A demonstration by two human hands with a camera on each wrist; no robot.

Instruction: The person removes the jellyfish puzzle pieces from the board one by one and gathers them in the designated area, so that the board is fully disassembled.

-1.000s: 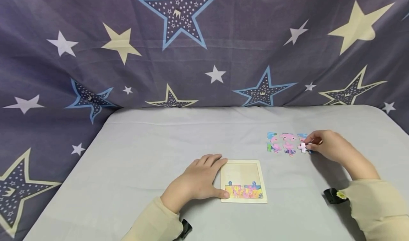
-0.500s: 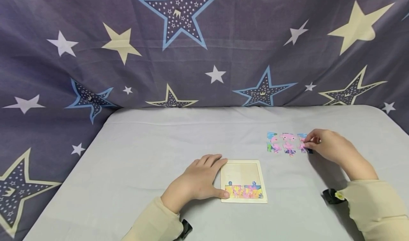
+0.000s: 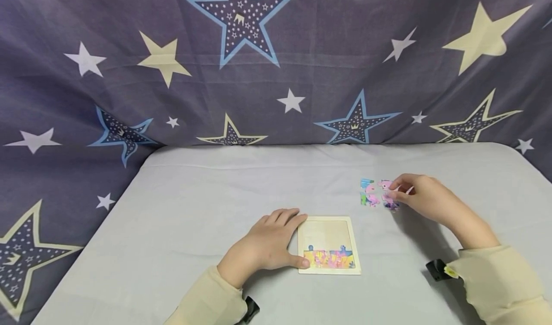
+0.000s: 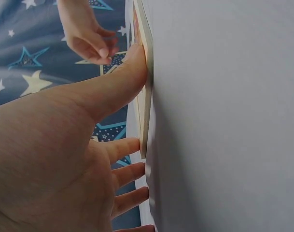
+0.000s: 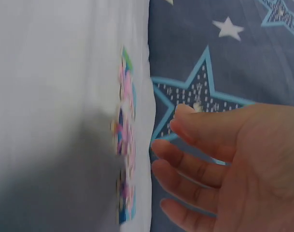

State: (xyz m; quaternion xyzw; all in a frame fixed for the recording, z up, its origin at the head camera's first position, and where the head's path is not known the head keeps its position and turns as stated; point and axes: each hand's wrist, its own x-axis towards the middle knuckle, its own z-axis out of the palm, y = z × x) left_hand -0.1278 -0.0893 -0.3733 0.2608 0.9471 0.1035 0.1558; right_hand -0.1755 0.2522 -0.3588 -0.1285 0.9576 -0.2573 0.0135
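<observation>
The hands lie well apart, both bare: the left hand (image 3: 267,238) at the tray (image 3: 327,235), the right hand (image 3: 431,198) farther off, above the loose puzzle pieces (image 3: 368,200). Nearest, cream sleeves (image 3: 504,277) end at the wrists, with a black device (image 3: 439,270) at the right cuff and a yellow flower-shaped ornament (image 3: 451,272) beside it.

The left hand is spread, its fingers extended. Its thumb presses on the tray's rim near the lower left corner, and its forefinger touches the edge by the upper left corner; in the left wrist view the other fingertips reach down beside the surface (image 3: 194,210). The pale tray lies flat, with a row of joined pieces (image 3: 328,259) in yellow, pink and blue along its near side. Two blue knobs point away from that row onto the bare base.

Beyond and to the right, the loose pieces lie flat in a close group, pink, blue and green. The right hand hides part of the group. Its fingers are loosely bent, with nothing gripped between them, and stand clear of the pieces in the right wrist view.

Farthest back hangs a dark cloth (image 3: 327,42) printed with white, cream and blue-edged stars.
</observation>
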